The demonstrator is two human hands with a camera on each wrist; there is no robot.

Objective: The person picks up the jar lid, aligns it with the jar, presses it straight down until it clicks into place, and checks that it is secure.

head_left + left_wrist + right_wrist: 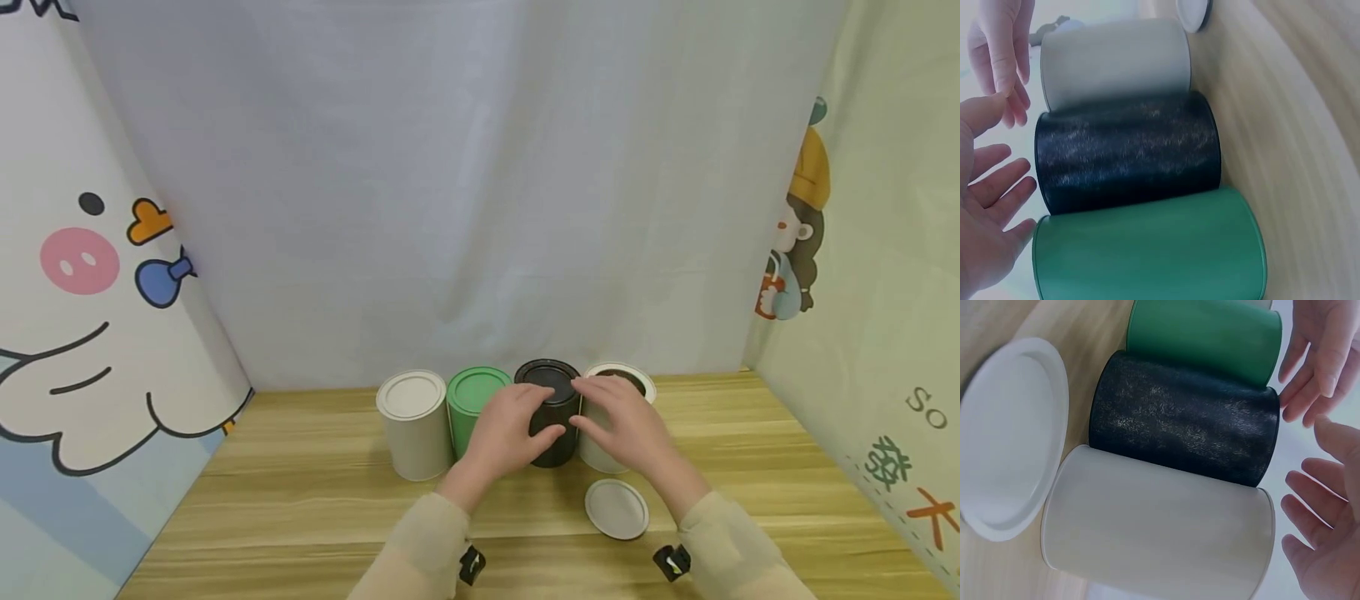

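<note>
In the head view, a black can [555, 417] with its lid on stands between a lidded green can [467, 429] and a white can [596, 446] at the right end. The white can's top is open and dark inside. My left hand [512, 427] hovers over the green and black cans, fingers spread and slightly bent. My right hand [624, 421] is over the white can, reaching toward the black can's top. Nothing shows between the fingers of either hand. In the right wrist view, both hands are near the can tops; contact with the rims cannot be told.
Another white can [417, 442], with its lid on, stands at the left end of the row. A loose white lid [617, 509] lies on the wood-grain table [300, 517] before the open can. A grey-white cloth [420, 183] hangs behind.
</note>
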